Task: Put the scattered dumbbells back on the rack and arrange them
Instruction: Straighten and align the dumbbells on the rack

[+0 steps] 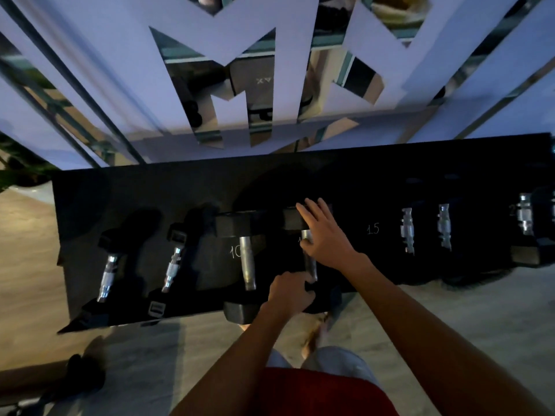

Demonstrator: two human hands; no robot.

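Item under handling: one dumbbell (309, 256) lying on the top shelf of the black rack (150, 187), near its middle, with the steel handle running front to back. Its far black head sits on the shelf; its near head is at the front edge and is mostly covered. The left hand (289, 291) grips that near end with its fingers curled round it. The right hand (327, 232) rests flat on the far head with straight, spread fingers and the thumb against the handle; it clasps nothing. Just beside it on the left lies a second dumbbell (247, 262), parallel to the first, its near head overhanging the front edge; a chalked "10" (235, 252) is partly hidden behind its handle. Further left, two smaller dumbbells (108, 277) lie side by side, angled slightly, apart from each other. On the right part of the shelf a chalked "15" (373, 229) is legible, followed by three more chrome handles (407, 231), their black heads barely distinguishable in the dark. The rack stands against a wall (120, 70) of pale panels with angular mirror inserts. A light floor (450, 325) lies below the front edge. A dark object (81, 373) on the floor at lower left cannot be identified. The person wears a red top (315, 391).
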